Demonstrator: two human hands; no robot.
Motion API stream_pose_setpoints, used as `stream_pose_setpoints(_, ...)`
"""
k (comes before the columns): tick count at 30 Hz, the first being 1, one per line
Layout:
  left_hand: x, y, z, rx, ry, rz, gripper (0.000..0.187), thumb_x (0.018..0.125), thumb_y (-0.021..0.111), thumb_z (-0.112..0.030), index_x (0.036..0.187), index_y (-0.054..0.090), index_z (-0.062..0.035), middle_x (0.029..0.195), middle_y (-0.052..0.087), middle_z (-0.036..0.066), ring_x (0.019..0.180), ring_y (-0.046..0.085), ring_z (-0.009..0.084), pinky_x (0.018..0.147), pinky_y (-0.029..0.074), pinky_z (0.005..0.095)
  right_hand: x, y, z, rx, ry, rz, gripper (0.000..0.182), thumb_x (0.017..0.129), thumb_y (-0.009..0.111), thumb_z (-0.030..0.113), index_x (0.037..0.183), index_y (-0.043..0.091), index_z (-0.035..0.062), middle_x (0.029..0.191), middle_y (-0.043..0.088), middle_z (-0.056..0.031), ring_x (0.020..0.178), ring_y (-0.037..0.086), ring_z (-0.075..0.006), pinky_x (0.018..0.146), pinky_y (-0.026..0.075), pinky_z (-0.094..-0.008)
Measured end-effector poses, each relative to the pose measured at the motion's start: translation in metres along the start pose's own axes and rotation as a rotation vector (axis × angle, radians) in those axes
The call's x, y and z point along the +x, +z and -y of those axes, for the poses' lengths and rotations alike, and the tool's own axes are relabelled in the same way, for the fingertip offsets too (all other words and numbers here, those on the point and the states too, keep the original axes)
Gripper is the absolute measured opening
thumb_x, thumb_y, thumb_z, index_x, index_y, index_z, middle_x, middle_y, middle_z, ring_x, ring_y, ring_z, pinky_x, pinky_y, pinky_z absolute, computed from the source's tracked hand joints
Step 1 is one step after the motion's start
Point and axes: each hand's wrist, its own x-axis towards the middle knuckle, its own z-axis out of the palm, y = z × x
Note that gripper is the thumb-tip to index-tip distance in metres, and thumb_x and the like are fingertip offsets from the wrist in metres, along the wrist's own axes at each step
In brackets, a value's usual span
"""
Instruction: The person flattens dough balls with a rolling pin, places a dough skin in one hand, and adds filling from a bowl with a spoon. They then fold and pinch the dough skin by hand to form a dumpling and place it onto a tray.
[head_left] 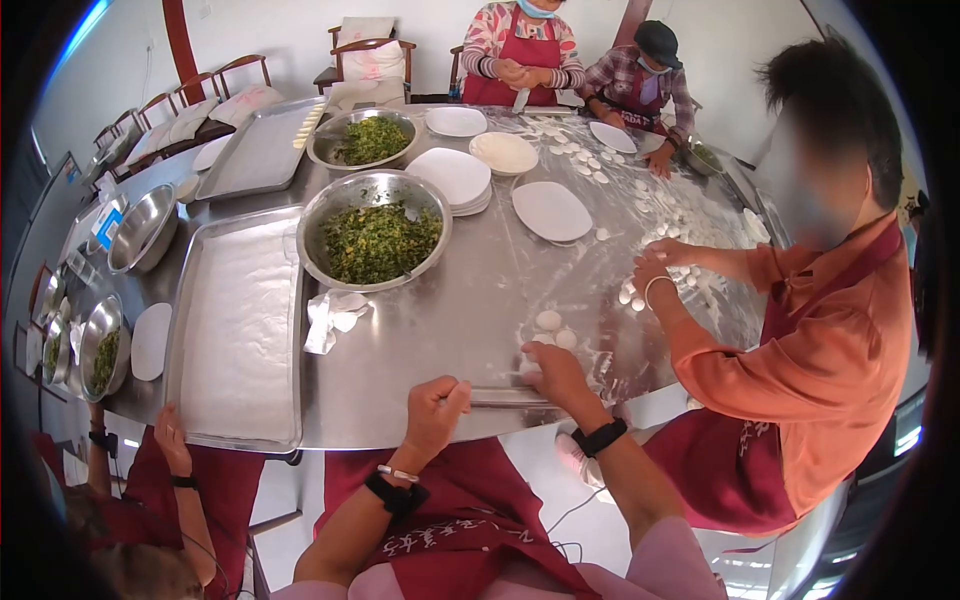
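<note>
My left hand (436, 402) grips one end of a thin rolling pin (500, 397) at the near edge of the steel table (450, 320). My right hand (556, 375) presses flat on the pin's other end, over a piece of dough that it hides. Small white dough pieces (552, 328) lie on the floured surface just beyond my right hand. A big steel bowl of chopped green filling (376, 240) stands further in, left of centre.
A long flour-dusted tray (236, 330) lies at the left with a crumpled cloth (330, 315) beside it. A person in orange (800, 350) works dough at the right; two people stand at the far end. White plates (550, 210), a second filling bowl (368, 138) and another person's hand (172, 440) are around.
</note>
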Motion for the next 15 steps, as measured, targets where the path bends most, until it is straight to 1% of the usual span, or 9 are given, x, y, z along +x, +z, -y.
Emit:
stream_pose_setpoints(2, -0.001, 0.002, -0.005, -0.026, -0.001, -0.001, 0.033, 0.094, 0.059, -0.014, 0.065, 0.057, 0.0011, 0.059, 0.058, 0.004, 0.057, 0.054, 0.0087, 0.055, 0.043, 0.026, 0.004, 0.005, 0.003, 0.258, 0.014, 0.023, 0.023, 0.077, 0.071, 0.015, 0.097, 0.069, 0.0039, 0.091, 0.069, -0.0166, 0.086, 0.068, -0.0323, 0.072, 0.054, -0.04)
stream_pose_setpoints(4, -0.003, 0.003, -0.004, -0.025, -0.01, -0.018, 0.032, 0.094, 0.059, -0.014, 0.065, 0.057, 0.0012, 0.059, 0.059, 0.004, 0.057, 0.054, 0.0087, 0.056, 0.043, 0.026, 0.019, -0.002, 0.033, 0.472, 0.18, 0.183, 0.021, 0.077, 0.07, 0.016, 0.094, 0.072, 0.0027, 0.09, 0.07, -0.0166, 0.083, 0.067, -0.0329, 0.075, 0.053, -0.0391)
stream_pose_setpoints(7, -0.008, 0.004, -0.009, -0.01, -0.003, -0.038, 0.032, 0.094, 0.058, -0.013, 0.065, 0.057, 0.0013, 0.059, 0.058, 0.004, 0.057, 0.054, 0.0088, 0.055, 0.043, 0.0262, 0.025, 0.018, 0.033, 0.448, 0.126, 0.143, 0.018, 0.078, 0.069, 0.017, 0.088, 0.072, 0.0029, 0.086, 0.07, -0.0166, 0.082, 0.067, -0.0333, 0.075, 0.052, -0.0403)
stream_pose_setpoints(10, -0.012, 0.005, -0.012, -0.004, 0.013, -0.059, 0.034, 0.094, 0.058, -0.012, 0.063, 0.055, 0.0012, 0.058, 0.057, 0.004, 0.055, 0.053, 0.009, 0.054, 0.042, 0.0258, 0.026, 0.031, 0.027, 0.289, 0.079, 0.133, 0.017, 0.078, 0.069, 0.017, 0.089, 0.073, 0.005, 0.084, 0.07, -0.0158, 0.082, 0.067, -0.0327, 0.074, 0.052, -0.0415)
stream_pose_setpoints(13, -0.011, 0.009, -0.015, -0.08, 0.008, -0.074, 0.036, 0.094, 0.055, -0.011, 0.06, 0.054, 0.0002, 0.055, 0.054, 0.003, 0.053, 0.049, 0.0079, 0.052, 0.039, 0.026, 0.022, 0.027, 0.028, 0.198, 0.09, 0.142, 0.017, 0.078, 0.069, 0.016, 0.091, 0.073, 0.0046, 0.083, 0.07, -0.0148, 0.076, 0.067, -0.0293, 0.069, 0.052, -0.0374)
stream_pose_setpoints(15, -0.003, 0.012, -0.017, -0.108, 0.012, -0.087, 0.037, 0.093, 0.055, -0.011, 0.058, 0.052, -0.0001, 0.054, 0.053, 0.002, 0.052, 0.048, 0.0072, 0.049, 0.038, 0.0259, 0.022, 0.024, 0.031, 0.167, 0.076, 0.145, 0.017, 0.078, 0.068, 0.017, 0.089, 0.074, 0.006, 0.084, 0.07, -0.0145, 0.081, 0.067, -0.0318, 0.073, 0.052, -0.0402)
